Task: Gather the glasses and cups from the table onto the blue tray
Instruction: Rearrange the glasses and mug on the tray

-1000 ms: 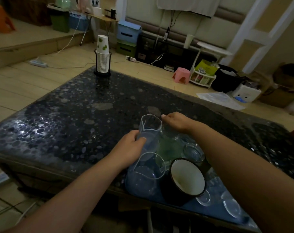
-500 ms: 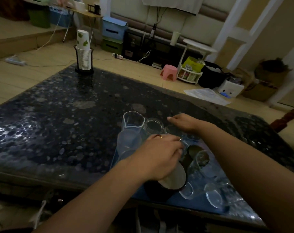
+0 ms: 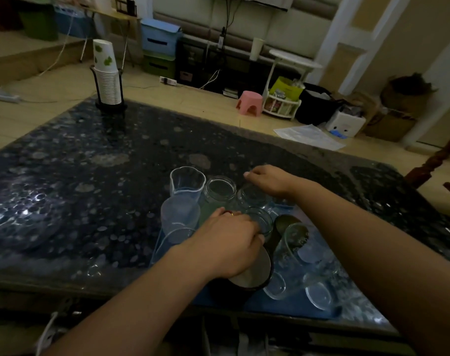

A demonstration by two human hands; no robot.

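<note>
Change: left hand (image 3: 226, 242) has moved from the glass beaker (image 3: 186, 182) onto the black mug (image 3: 247, 280).
Fingers: left curled over mug rim; right hand (image 3: 269, 179) pinching a glass jar (image 3: 252, 196).
Meaning: blue tray (image 3: 283, 304) being tidied; gathering near complete.

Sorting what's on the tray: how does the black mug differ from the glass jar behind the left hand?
The black mug is opaque, dark outside and white inside; the glass jar is clear. The black mug sits nearest the camera, partly covered by the left hand; the glass jar stands farther back, uncovered. Both are upright, open-topped, on the blue tray.
</note>
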